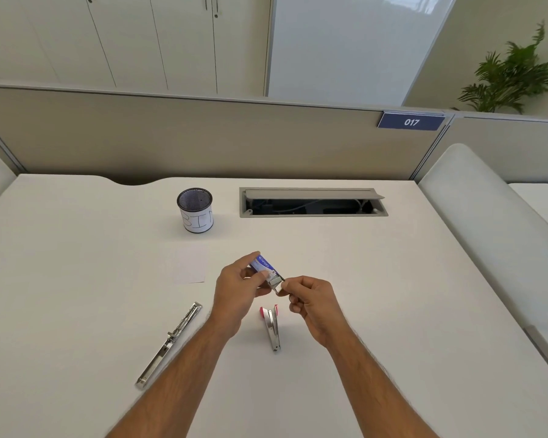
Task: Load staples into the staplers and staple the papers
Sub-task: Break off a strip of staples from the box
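Bright, even light; wide-angle edge distortion

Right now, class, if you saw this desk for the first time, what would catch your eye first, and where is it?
The eye goes first to the two hands raised over the middle of the desk: the left hand holds a small blue staple box, and the right hand pinches at its open end. Below them lies a pink-tipped stapler, and to the left a long metal stapler lies opened out flat. Farther back stands a mesh cup labelled BIN.
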Action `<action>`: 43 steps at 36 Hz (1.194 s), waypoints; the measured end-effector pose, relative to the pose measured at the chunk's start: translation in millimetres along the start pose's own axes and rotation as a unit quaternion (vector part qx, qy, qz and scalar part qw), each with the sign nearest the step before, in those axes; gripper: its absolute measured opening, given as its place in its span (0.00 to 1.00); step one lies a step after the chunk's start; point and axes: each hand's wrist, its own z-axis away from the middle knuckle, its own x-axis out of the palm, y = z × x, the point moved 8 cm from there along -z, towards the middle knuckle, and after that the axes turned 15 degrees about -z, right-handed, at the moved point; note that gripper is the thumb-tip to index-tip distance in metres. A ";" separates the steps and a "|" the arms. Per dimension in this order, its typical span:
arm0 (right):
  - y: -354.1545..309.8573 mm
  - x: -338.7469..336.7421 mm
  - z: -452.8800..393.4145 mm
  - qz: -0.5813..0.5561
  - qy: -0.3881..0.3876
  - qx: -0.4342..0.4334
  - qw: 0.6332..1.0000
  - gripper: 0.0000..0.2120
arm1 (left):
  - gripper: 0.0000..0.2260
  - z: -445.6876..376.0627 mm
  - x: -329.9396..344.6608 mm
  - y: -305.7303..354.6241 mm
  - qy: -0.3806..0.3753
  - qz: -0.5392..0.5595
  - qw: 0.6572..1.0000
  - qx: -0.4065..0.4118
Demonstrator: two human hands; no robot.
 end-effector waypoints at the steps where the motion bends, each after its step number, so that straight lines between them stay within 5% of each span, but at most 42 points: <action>1: -0.3 0.1 0.1 -0.001 -0.002 0.000 1.000 0.05 | 0.20 1.0 2.6 -0.2 -0.010 -0.001 1.000 0.000; 26: -5.3 -3.9 1.2 0.028 0.006 -0.018 0.999 0.09 | 0.17 6.3 16.4 -15.3 -0.060 0.009 0.998 -0.027; 33: -11.3 3.3 2.4 0.144 -0.032 -0.027 0.989 0.13 | 0.19 2.1 21.0 -17.9 -0.052 -0.029 0.997 -0.040; 43: -22.8 -12.3 -4.1 0.302 0.031 -0.084 0.949 0.07 | 0.17 -0.5 44.4 -21.3 -0.073 -0.046 0.995 -0.055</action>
